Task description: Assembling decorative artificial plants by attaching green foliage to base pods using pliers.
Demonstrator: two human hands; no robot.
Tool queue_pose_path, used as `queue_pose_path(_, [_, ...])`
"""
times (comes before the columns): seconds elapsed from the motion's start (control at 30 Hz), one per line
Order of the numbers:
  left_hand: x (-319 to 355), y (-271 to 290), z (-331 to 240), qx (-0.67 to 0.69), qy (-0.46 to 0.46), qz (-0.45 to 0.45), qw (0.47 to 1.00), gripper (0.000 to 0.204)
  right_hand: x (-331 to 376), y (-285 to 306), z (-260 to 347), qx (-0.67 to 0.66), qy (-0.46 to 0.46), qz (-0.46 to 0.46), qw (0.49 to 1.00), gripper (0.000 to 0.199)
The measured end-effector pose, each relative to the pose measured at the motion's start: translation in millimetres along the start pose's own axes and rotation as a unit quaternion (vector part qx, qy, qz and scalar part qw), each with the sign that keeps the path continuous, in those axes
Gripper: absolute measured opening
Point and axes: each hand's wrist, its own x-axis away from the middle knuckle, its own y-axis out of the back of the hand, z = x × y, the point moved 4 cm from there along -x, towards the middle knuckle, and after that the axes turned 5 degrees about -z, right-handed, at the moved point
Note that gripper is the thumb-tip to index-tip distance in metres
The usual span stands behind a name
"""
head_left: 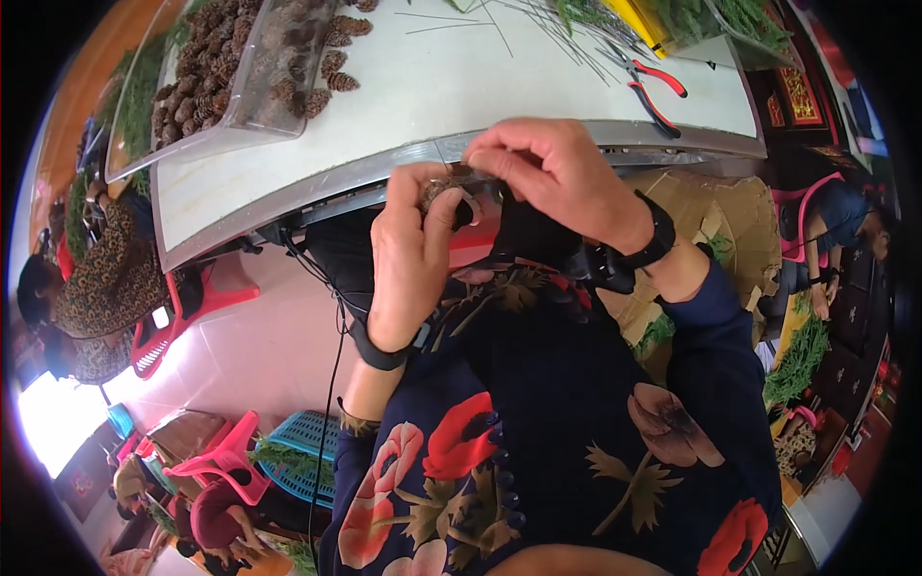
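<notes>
My left hand (pixel 411 240) is closed round a small brown pine cone (pixel 435 194), just off the table's near edge. Close beside it, the thumb and fingers of my right hand (pixel 552 173) are pinched together. What they hold is too fine to make out. A thin dark line, like a wire, shows by the fingertips of both hands. Beyond them on the white table (pixel 403 91) lie pliers (pixel 653 91) with red and black handles, and several loose thin wires (pixel 499 29).
At the far left a clear plastic bin (pixel 216 125) holds many pine cones, with several loose cones (pixel 334 72) beside it. Green sprigs (pixel 735 19) lie at the far right. An opened cardboard box (pixel 725 211) stands below the table's right side. Other people sit working at both sides.
</notes>
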Motion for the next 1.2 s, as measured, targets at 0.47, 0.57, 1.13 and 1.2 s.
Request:
queue_pose_path(0.47, [3, 9, 3, 0.508, 0.192, 0.108, 0.833, 0.033, -26, 3, 45, 0.095, 0.303, 0.079, 0.945, 0.016])
queue_pose_path(0.57, [4, 9, 5, 0.497, 0.179, 0.093, 0.844, 0.032, -29, 1, 47, 0.139, 0.338, 0.057, 0.929, 0.009])
queue_pose_path(1.13, [-7, 24, 32, 0.448, 0.139, 0.027, 0.883, 0.04, 15, -58, 8, -0.218, -0.142, -0.125, 0.957, 0.025])
queue_pose_path(1.2, [-10, 22, 29, 0.447, 0.142, 0.046, 0.882, 0.041, 14, -63, 11, -0.211, -0.141, -0.17, 0.952, 0.024])
